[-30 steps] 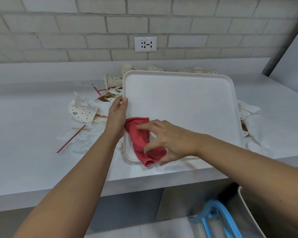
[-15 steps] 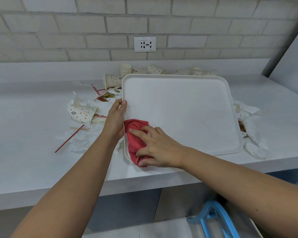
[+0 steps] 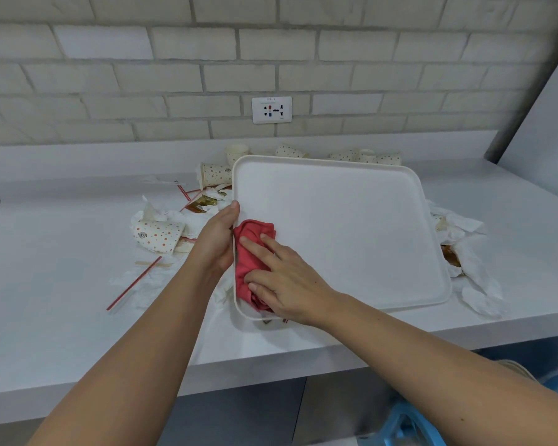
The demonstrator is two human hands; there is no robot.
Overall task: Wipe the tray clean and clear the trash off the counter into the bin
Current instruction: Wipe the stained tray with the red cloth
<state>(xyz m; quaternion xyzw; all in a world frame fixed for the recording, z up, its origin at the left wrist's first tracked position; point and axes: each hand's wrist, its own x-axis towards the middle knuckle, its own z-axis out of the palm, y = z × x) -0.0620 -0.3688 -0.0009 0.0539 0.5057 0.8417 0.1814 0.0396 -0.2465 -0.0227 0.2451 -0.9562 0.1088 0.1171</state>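
White and smooth, a square plastic tray [image 3: 351, 226] with rounded corners lies on a pale grey counter [image 3: 62, 268], its near edge close to the counter's front lip. A crumpled red cloth [image 3: 250, 252] sits inside the tray at its near left corner, against the left rim. The person's right hand [image 3: 287, 281] lies on top of the cloth, fingers stretched out and slightly spread, pressing it flat against the tray's surface. The left hand [image 3: 216, 239] grips the tray's left edge just beside the cloth, thumb hooked over the rim and the fingers curled underneath, out of sight. Left of the tray lies trash: a dotted paper cup [image 3: 158, 235] on its side among crumpled white napkins, a red striped straw [image 3: 132, 284] and a wooden stirrer [image 3: 149, 263]. Behind the tray's far edge more dotted cups [image 3: 215, 175] lie tipped over, with food wrappers near the far left corner. Right of the tray, touching its edge, are more crumpled napkins [image 3: 467, 249] with brown stains. On the brick wall behind the tray is a white wall socket [image 3: 271, 109].
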